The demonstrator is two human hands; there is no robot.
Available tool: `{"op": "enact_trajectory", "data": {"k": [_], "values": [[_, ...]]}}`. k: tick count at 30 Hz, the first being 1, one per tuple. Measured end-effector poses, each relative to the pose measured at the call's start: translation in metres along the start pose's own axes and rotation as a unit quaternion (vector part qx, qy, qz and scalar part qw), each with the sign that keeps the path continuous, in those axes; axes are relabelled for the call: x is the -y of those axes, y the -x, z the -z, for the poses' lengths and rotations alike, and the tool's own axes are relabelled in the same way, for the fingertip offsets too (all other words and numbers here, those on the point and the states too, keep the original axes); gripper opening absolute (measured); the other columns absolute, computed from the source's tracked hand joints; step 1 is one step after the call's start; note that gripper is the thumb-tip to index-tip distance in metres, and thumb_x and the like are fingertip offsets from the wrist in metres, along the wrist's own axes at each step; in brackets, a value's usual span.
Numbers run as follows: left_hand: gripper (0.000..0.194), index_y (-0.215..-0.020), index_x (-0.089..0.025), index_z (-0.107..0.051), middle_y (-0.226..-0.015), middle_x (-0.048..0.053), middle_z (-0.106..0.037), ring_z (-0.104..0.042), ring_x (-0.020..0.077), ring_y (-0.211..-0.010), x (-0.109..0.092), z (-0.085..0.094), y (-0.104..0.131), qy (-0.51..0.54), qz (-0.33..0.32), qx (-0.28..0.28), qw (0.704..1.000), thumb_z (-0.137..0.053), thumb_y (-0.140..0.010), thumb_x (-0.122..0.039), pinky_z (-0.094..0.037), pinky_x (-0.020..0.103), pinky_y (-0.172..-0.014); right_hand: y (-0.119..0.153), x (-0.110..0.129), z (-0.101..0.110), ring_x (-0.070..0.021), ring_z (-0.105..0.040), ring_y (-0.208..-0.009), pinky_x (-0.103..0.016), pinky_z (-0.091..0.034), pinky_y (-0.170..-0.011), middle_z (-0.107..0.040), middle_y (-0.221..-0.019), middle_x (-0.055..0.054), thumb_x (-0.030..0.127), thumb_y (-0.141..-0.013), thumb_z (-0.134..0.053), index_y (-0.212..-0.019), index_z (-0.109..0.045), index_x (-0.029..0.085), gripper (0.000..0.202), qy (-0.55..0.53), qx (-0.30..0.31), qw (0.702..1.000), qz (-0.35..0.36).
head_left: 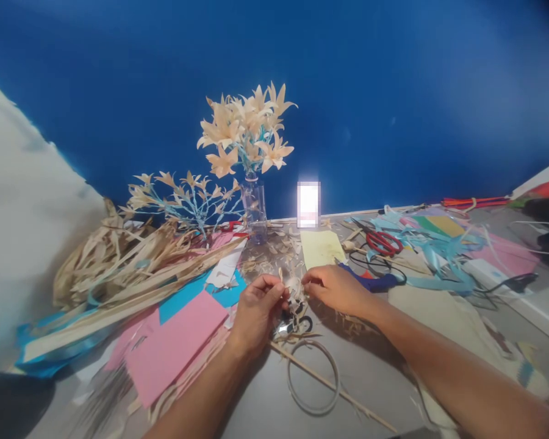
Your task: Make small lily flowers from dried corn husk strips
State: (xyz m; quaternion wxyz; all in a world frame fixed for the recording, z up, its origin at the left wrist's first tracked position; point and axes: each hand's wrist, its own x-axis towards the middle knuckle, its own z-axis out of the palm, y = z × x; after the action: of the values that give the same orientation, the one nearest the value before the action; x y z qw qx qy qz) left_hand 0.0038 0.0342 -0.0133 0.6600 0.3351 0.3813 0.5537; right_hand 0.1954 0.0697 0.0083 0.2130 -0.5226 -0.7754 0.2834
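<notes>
Between my hands is a small pale piece of curled, dried-husk-like strips [295, 289]; its exact form is hard to make out. My left hand [258, 311] pinches it from the left, thumb against the fingers. From the right, my right hand [343, 291] has its bent fingertips closed on the piece's edge. Just below lie small scissors with black handles [305, 324], partly covered by the piece and my left hand. Nearer to me, a grey ring [289, 378] like a tape roll lies around a thin wooden stick [361, 407].
A clear bottle [255, 213] holds pale husk flowers [251, 131]; more flowers [196, 198] lie left. Dried husks [105, 262] and pink paper [176, 347] fill the left. Rightward are yellow paper [322, 247], red-handled scissors [384, 242], a blue-handled tool [377, 282], and blue ribbon [443, 250].
</notes>
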Motion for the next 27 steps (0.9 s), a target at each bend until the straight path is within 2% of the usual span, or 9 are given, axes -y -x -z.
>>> {"op": "enact_trajectory", "data": {"k": [3,7,11,13,16,18,21,23,27], "values": [[0.025,-0.075,-0.016,-0.062,-0.068,0.001,-0.065,-0.056,0.0103,-0.06,0.002,0.0,0.0,-0.025,-0.012,-0.021,0.999,-0.082,-0.071,-0.032,-0.045,0.022,-0.06,0.008,0.008,-0.003,-0.02,-0.061,-0.078,-0.029,-0.039,-0.066,-0.07,-0.085,-0.006,0.02,-0.09,-0.059,-0.088,-0.069,0.021,0.009,0.143,-0.126,0.975,0.114],[0.025,-0.074,-0.016,-0.063,-0.068,0.0,-0.064,-0.055,0.0097,-0.059,0.005,0.0,0.0,-0.04,-0.021,-0.019,0.999,-0.08,-0.073,-0.033,-0.045,0.021,-0.059,0.018,0.014,-0.012,-0.0206,-0.061,-0.086,-0.029,-0.041,-0.068,-0.068,-0.099,-0.01,0.022,-0.092,-0.058,-0.101,-0.067,0.021,0.012,0.185,-0.168,0.937,0.243],[0.028,-0.073,-0.015,-0.063,-0.068,0.001,-0.063,-0.056,0.01,-0.062,0.004,-0.002,0.002,-0.009,-0.002,-0.007,1.0,-0.083,-0.07,-0.034,-0.046,0.02,-0.058,0.017,0.011,-0.017,-0.019,-0.06,-0.082,-0.029,-0.04,-0.067,-0.067,-0.089,-0.008,0.018,-0.096,-0.054,-0.089,-0.069,0.021,0.016,0.199,-0.189,0.921,0.276],[0.029,-0.072,-0.015,-0.063,-0.069,0.002,-0.064,-0.057,0.0104,-0.063,0.002,-0.003,0.002,0.015,0.011,-0.006,1.0,-0.085,-0.068,-0.034,-0.047,0.02,-0.058,0.014,0.01,-0.015,-0.0178,-0.058,-0.077,-0.029,-0.04,-0.068,-0.066,-0.083,-0.006,0.017,-0.094,-0.055,-0.084,-0.067,0.019,0.017,0.128,-0.198,0.94,0.248],[0.031,-0.071,-0.014,-0.063,-0.07,0.002,-0.066,-0.058,0.0102,-0.062,0.0,-0.004,0.002,0.041,0.033,0.0,0.999,-0.086,-0.066,-0.033,-0.048,0.019,-0.056,0.009,0.012,-0.012,-0.014,-0.054,-0.066,-0.027,-0.04,-0.061,-0.063,-0.074,-0.002,0.022,-0.088,-0.062,-0.08,-0.065,0.019,0.009,-0.108,-0.165,0.973,0.121],[0.032,-0.071,-0.013,-0.063,-0.07,0.003,-0.066,-0.059,0.0098,-0.061,0.0,-0.004,0.002,0.051,0.056,0.0,0.997,-0.088,-0.064,-0.032,-0.049,0.019,-0.055,0.006,0.015,-0.013,-0.0105,-0.045,-0.054,-0.024,-0.033,-0.05,-0.057,-0.064,0.002,0.032,-0.083,-0.068,-0.078,-0.064,0.018,0.015,-0.302,-0.097,0.948,0.019],[0.033,-0.072,-0.012,-0.065,-0.069,0.003,-0.067,-0.06,0.009,-0.058,0.002,-0.004,0.002,0.055,0.083,-0.002,0.995,-0.09,-0.061,-0.03,-0.049,0.017,-0.052,0.005,0.017,-0.018,-0.0071,-0.033,-0.047,-0.021,-0.02,-0.044,-0.048,-0.055,0.006,0.041,-0.072,-0.078,-0.075,-0.062,0.017,0.029,-0.484,-0.017,0.872,-0.062],[0.033,-0.073,-0.011,-0.067,-0.068,0.004,-0.068,-0.06,0.0085,-0.055,0.003,-0.003,0.002,0.053,0.09,-0.002,0.995,-0.09,-0.06,-0.029,-0.049,0.016,-0.049,0.005,0.018,-0.023,-0.0065,-0.033,-0.048,-0.02,-0.018,-0.044,-0.049,-0.055,0.006,0.041,-0.067,-0.084,-0.075,-0.062,0.017,0.033,-0.524,-0.008,0.848,-0.08],[0.03,-0.074,-0.01,-0.069,-0.067,0.005,-0.07,-0.06,0.0087,-0.053,0.006,-0.005,0.002,0.05,0.09,-0.006,0.995,-0.09,-0.06,-0.026,-0.049,0.016,-0.047,0.006,0.018,-0.031,-0.006,-0.036,-0.05,-0.018,-0.019,-0.044,-0.052,-0.059,0.005,0.043,-0.064,-0.087,-0.077,-0.063,0.017,0.038,-0.546,-0.011,0.831,-0.104]]}}
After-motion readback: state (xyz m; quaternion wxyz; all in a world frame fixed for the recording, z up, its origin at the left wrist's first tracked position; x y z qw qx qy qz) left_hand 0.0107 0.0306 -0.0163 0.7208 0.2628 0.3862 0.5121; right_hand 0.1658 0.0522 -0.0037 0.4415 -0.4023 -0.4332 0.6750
